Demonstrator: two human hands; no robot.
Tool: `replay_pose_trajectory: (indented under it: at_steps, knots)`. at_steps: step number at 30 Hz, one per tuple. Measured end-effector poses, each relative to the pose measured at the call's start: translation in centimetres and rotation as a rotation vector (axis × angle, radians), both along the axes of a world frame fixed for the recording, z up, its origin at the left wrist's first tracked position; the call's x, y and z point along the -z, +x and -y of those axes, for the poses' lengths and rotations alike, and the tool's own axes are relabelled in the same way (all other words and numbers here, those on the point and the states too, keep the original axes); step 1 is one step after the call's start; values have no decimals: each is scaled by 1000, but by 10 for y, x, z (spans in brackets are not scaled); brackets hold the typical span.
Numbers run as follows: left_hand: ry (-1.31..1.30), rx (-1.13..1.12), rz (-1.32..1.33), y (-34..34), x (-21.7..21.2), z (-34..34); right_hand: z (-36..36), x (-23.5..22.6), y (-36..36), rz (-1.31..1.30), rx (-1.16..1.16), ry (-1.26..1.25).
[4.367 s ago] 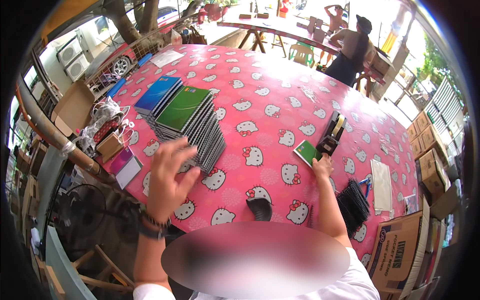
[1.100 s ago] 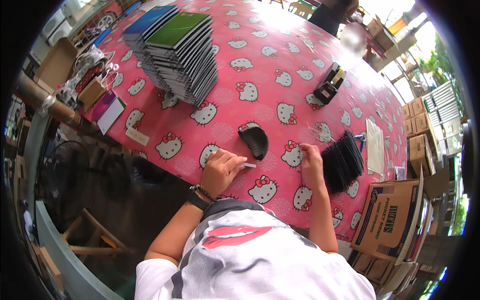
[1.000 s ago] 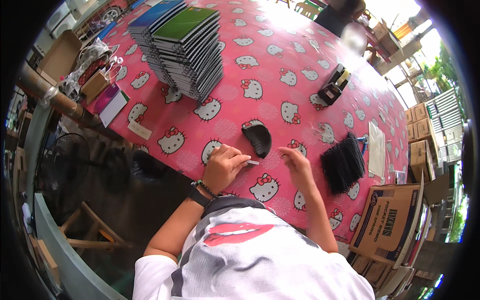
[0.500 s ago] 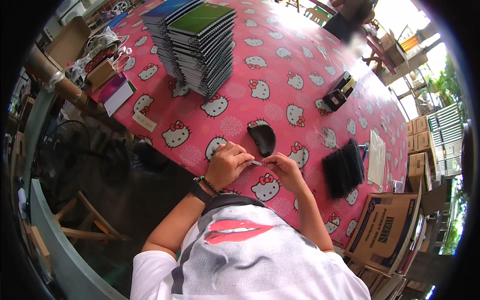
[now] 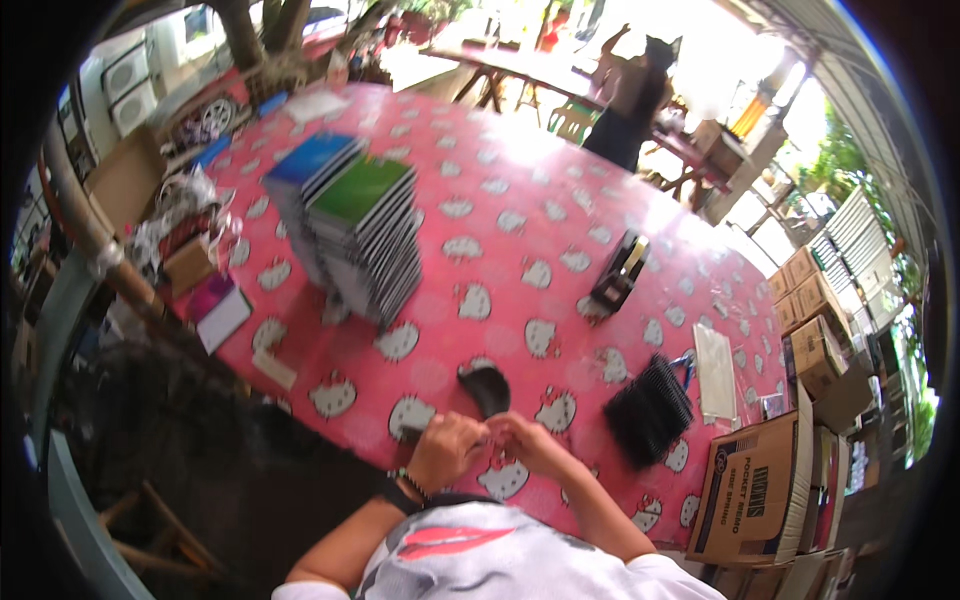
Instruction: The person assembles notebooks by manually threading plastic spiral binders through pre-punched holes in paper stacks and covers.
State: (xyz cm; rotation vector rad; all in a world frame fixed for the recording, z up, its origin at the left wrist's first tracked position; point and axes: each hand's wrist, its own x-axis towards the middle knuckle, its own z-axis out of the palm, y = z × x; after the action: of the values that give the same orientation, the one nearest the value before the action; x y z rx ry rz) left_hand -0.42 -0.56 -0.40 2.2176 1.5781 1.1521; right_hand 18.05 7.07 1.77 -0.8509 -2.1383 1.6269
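Observation:
My left hand (image 5: 447,447) and my right hand (image 5: 527,440) meet fingertip to fingertip at the near edge of the pink cartoon-cat tablecloth (image 5: 520,200). Both pinch a small item between them, too small and blurred to make out. Just beyond the hands lies a black curved piece (image 5: 488,385). To the right of my right hand rests a bundle of black strips (image 5: 650,410). A tall stack of notebooks with green and blue covers (image 5: 355,235) stands farther back on the left.
A black holder (image 5: 618,272) stands mid-table, and a clear pale sheet (image 5: 715,357) lies at the right edge. Cardboard boxes (image 5: 750,490) are stacked at the right. A pink book (image 5: 220,310) and clutter sit at the left edge. A person (image 5: 630,100) stands at a far table.
My right hand left the black bundle and came over to my left hand, and the fingers now meet. My view has tipped upward, showing more of the table.

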Motion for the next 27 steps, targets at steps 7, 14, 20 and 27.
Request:
replay_pose_trajectory:
  at_steps: [7,14,20,27]
  knots:
    - [14,-13,-170,1,-5,4,-53,4,-4,197,-15,142]
    - [31,60,-174,-6,1,1,-69,17,-44,559,-269,681]
    - [76,51,-34,0,-14,2,-69,41,-52,450,-135,787]
    - [9,11,-190,-10,2,6,-55,42,-47,215,41,657]
